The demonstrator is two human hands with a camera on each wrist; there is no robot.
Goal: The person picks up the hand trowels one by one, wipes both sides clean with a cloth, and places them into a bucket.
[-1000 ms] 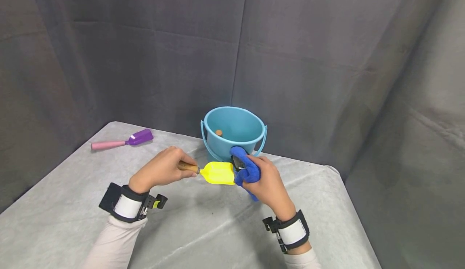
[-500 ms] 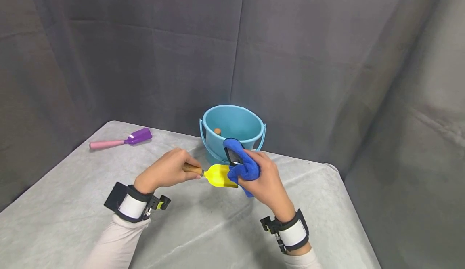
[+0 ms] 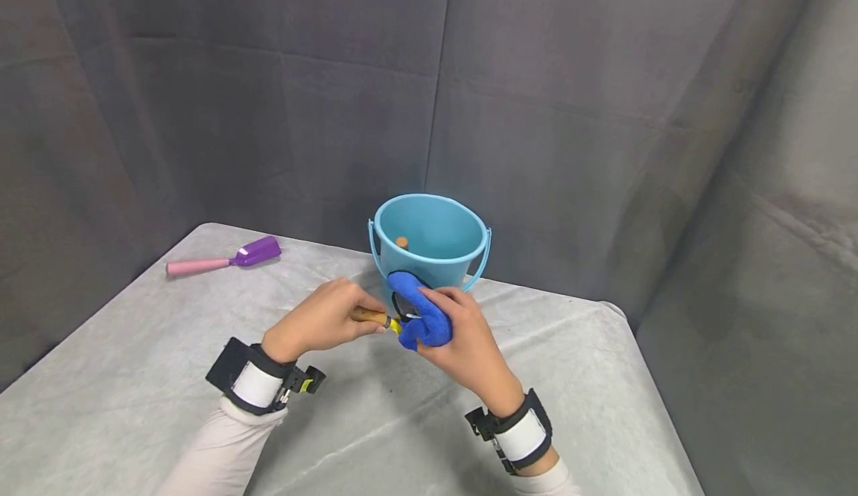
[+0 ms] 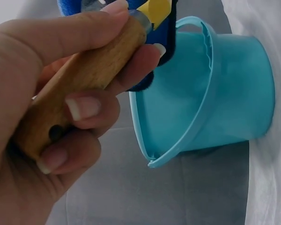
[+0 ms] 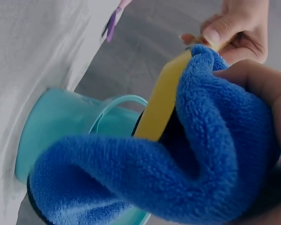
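We see a purple scoop [image 3: 244,255] with a pink handle lying at the far left of the bench [image 3: 134,377], well apart from the hands. A blue bucket [image 3: 429,246] stands upright just behind the hands; a small brown object [image 3: 401,242] lies inside it. The left hand [image 3: 322,319] fingers [image 4: 84,108] grasp the wooden handle of a yellow trowel [image 5: 163,101], held above the bench. The right hand [image 3: 462,339] fingers clench a blue cloth [image 3: 418,319] around the trowel blade, hiding most of it.
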